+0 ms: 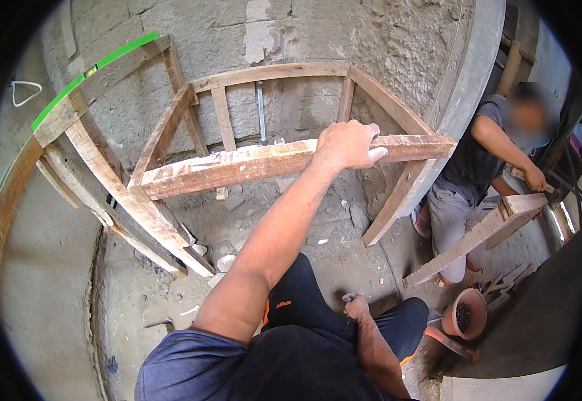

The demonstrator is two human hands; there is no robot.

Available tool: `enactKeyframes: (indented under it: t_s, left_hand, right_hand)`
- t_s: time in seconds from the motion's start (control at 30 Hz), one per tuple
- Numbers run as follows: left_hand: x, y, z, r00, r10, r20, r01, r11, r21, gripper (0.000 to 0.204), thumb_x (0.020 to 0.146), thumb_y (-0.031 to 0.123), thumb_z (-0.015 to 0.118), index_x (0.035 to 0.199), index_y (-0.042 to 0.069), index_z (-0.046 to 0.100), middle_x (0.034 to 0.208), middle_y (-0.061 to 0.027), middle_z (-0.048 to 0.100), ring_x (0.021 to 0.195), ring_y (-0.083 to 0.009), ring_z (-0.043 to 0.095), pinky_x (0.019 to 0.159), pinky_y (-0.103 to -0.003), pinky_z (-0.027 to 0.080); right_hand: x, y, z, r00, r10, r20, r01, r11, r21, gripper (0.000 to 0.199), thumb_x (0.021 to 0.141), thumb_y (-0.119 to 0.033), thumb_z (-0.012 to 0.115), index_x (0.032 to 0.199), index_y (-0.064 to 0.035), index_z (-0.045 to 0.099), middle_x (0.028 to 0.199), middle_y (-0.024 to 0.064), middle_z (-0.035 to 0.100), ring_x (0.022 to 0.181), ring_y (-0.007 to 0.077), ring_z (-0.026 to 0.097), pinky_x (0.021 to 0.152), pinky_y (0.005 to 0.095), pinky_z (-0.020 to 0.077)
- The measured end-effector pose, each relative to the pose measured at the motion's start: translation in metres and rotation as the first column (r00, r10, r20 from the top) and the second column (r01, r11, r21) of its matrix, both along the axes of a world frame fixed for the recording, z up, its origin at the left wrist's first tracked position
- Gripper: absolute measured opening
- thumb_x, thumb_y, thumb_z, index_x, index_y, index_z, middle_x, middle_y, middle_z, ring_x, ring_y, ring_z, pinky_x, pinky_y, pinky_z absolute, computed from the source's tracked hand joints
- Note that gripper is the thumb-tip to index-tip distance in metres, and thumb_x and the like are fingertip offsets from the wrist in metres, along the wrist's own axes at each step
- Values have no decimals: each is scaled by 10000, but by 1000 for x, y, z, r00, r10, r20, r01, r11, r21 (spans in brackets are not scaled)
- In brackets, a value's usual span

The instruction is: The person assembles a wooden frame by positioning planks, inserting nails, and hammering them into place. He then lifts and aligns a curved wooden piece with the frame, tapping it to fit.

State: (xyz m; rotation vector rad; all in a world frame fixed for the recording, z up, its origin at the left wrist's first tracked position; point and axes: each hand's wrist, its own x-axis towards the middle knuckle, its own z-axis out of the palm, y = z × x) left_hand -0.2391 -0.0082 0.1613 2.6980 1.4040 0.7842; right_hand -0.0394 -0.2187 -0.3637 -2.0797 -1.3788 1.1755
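Head view: left hand grasping front beam of wooden frame, near beam's right end; frame on floor beside rough wall; right hand curled near knee, contents unclear.

Light soft, diffuse, direction unclear | pale top of timber rail bright, no harsh glare | lower right dim | shadows faint-edged | fisheye: green level bowed, black round rim | co-worker's head blurred, timber fairly sharp
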Motion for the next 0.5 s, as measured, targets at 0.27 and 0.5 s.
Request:
enactKeyframes:
  t_s: [0.27, 0.5]
  left_hand:
    - [-3, 0, -2, 999, -28, -33, 29, 999, 30, 536, 929, 531, 695, 1267, 117, 734, 1031, -203, 788, 986, -409, 768, 889, -548, 612]
    - [-3, -1, -3, 999, -32, -2, 32, 999, -7, 548, 925, 526, 708, 1295, 121, 724, 1029, -210, 788, 980, -416, 767, 884, -565, 604]
  right_hand:
    - [-6, -1, 10, 999, -10, -32, 10, 1000, 1, 169, 973, -197, 619, 976, -128, 773, 793, 131, 771, 731, 270, 772, 718, 412, 588]
    - [-5, 4, -1, 998, 43, -43, -37, 992, 121, 161, 975, -172, 615, 974, -128, 769, 724, 112, 739, 645, 230, 742, 658, 393, 578]
